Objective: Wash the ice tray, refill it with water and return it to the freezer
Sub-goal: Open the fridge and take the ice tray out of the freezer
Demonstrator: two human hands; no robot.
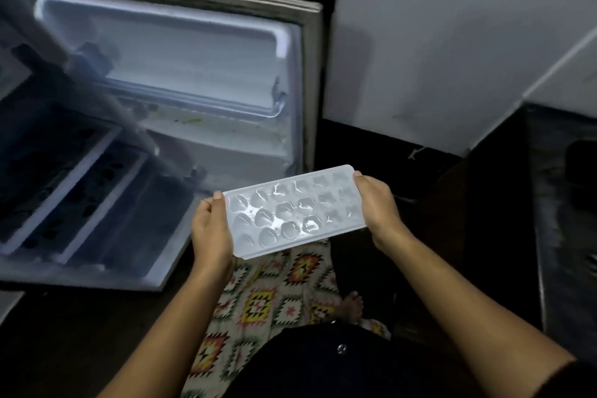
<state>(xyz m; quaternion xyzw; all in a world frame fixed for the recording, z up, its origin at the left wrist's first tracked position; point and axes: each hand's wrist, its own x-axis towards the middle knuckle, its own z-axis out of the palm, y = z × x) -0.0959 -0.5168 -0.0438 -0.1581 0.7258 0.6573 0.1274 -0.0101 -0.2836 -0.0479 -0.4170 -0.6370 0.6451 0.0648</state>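
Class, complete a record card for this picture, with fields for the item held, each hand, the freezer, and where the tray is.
Item held: ice tray, white, cells facing up
Left hand: grips one short end
Right hand: grips the other short end
Freezer: door open
Tray position: in the air before the freezer, not inside
Cell contents: shiny; water or ice, cannot tell

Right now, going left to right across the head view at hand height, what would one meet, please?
Open fridge door's white-railed shelves → left hand → translucent white plastic ice tray → right hand → dark counter.
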